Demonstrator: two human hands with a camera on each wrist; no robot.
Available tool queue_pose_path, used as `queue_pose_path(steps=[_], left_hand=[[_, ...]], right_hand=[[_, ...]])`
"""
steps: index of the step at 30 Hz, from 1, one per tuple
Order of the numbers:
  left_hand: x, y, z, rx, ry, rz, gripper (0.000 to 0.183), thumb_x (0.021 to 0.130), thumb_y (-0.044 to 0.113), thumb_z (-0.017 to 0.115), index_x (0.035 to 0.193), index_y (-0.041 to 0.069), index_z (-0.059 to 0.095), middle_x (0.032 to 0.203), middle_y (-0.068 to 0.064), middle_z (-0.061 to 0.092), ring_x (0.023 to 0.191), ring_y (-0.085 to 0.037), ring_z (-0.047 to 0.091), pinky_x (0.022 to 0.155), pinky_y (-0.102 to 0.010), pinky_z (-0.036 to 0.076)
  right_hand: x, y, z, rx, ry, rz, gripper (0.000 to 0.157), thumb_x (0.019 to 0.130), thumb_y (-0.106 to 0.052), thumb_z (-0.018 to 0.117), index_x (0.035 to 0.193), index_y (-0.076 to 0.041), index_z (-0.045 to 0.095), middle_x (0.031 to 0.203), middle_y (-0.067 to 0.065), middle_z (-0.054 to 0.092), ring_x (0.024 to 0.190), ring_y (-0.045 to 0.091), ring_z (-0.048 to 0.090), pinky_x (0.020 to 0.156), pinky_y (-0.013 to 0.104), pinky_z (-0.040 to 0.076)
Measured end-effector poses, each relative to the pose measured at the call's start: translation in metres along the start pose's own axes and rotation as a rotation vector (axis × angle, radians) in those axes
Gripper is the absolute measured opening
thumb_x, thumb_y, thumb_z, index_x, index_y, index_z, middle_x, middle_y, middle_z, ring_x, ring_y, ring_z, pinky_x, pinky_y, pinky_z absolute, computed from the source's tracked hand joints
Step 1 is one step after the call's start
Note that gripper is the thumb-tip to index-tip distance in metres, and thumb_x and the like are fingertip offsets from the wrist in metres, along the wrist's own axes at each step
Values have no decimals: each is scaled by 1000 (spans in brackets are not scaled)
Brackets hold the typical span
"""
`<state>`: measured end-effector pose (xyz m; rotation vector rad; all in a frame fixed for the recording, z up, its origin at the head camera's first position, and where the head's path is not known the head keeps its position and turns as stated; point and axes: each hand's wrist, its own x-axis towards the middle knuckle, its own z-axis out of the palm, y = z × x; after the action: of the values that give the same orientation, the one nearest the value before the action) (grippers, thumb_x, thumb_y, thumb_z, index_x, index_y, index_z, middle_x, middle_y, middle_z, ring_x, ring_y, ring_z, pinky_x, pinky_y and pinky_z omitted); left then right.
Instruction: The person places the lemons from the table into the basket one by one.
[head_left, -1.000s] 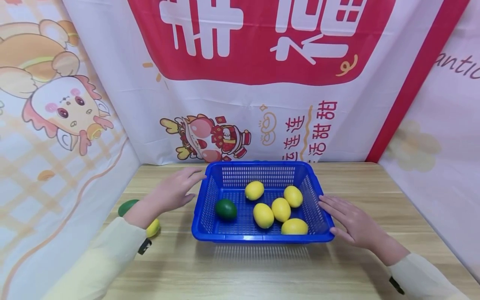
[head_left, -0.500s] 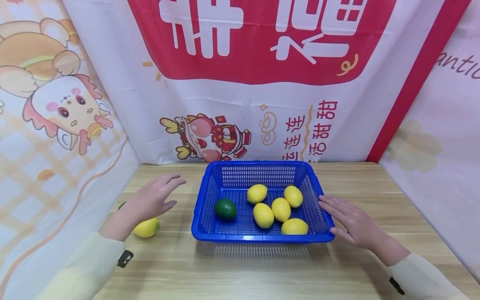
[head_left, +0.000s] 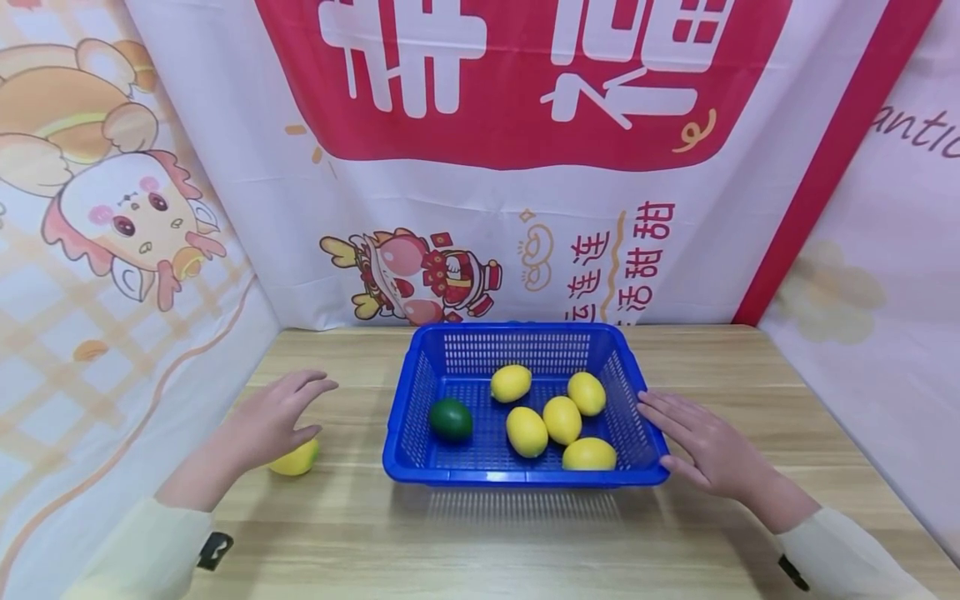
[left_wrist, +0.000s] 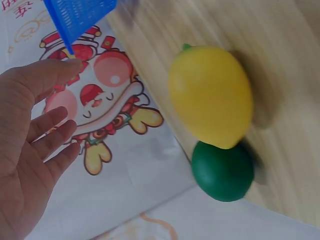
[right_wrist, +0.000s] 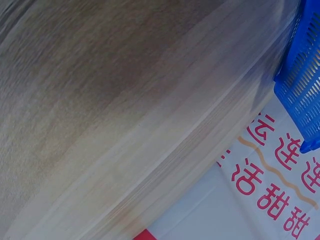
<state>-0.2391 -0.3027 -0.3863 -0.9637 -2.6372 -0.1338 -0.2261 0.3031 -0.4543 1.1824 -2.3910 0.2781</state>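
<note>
My left hand (head_left: pixel 273 421) hovers left of the blue basket, fingers relaxed and apart, holding nothing. Close under it in the head view lies a yellow lemon (head_left: pixel 295 458) with a green tip. The left wrist view has this lemon (left_wrist: pixel 212 95) on the table beside a dark green oval fruit (left_wrist: pixel 223 170), which the hand hides in the head view. My right hand (head_left: pixel 701 437) rests its straight fingers against the right rim of the basket (head_left: pixel 487 476). Inside the basket sit several yellow lemons (head_left: pixel 562 419) and a green oval fruit (head_left: pixel 451 419) at the left.
The wooden table (head_left: pixel 525 550) runs back to a printed cloth (head_left: pixel 465 200) hanging close behind the basket. Printed cloths also flank the table on the left and right.
My left hand has moved from the basket's left rim leftward and nearer, to over the loose fruit. The rear lemon in the basket rolled slightly. The right hand stays put.
</note>
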Motion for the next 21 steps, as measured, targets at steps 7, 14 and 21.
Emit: queue_pose_path(steps=[7, 14, 21], left_hand=[[-15, -2, 5, -30, -87, -66, 61, 72, 12, 85, 126, 1, 59, 122, -22, 58, 107, -40, 59, 86, -53, 52], [-26, -4, 20, -84, -157, -106, 59, 73, 15, 85, 125, 3, 60, 120, -20, 59, 106, -38, 60, 85, -51, 52], [-36, -9, 35, -91, -179, -121, 55, 71, 14, 84, 121, 2, 62, 117, -19, 60, 103, -39, 60, 85, -52, 52]], right_hand=[[0, -1, -1, 3, -5, 6, 61, 96, -44, 54, 140, -2, 51, 145, 14, 47, 134, 27, 43, 114, 21, 14], [0, 0, -1, 13, -3, 8, 61, 97, -45, 52, 141, -2, 50, 145, 13, 47, 134, 27, 42, 115, 22, 14], [0, 0, 0, -1, 1, 3, 62, 97, -47, 50, 140, -2, 51, 145, 13, 47, 135, 26, 42, 115, 22, 14]])
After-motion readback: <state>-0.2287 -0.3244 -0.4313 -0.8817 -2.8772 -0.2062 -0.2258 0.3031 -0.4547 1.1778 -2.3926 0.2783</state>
